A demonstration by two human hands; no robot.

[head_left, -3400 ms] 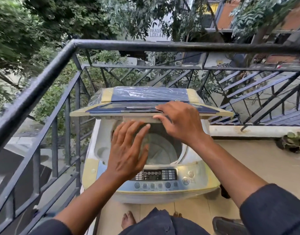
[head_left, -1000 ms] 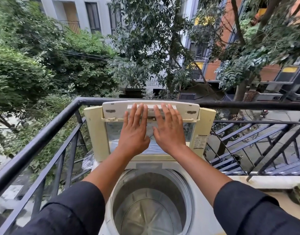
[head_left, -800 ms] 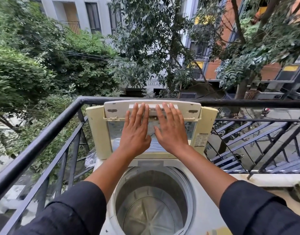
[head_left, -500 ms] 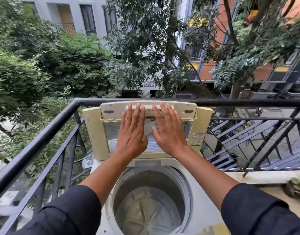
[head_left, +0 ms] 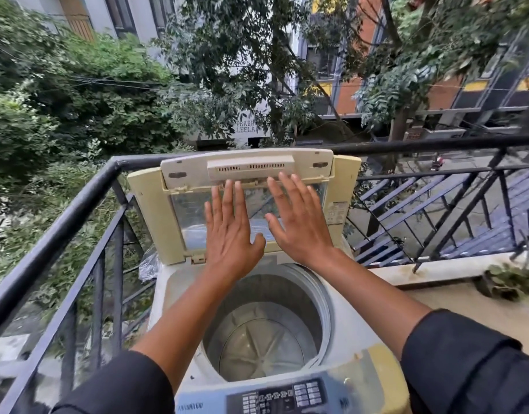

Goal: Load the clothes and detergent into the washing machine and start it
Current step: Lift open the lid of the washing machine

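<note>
Flat and spread, the left hand [head_left: 231,231] and right hand [head_left: 299,219] hold nothing, fingers straight before the raised lid [head_left: 245,201], perhaps just off its window. Below gapes the washing machine [head_left: 266,330] drum, bare, beside the balcony railing [head_left: 78,210].

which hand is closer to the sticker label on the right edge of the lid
Right. The right hand lies flat beside the label, just left of it; the left hand is farther left, across the lid window.
</note>
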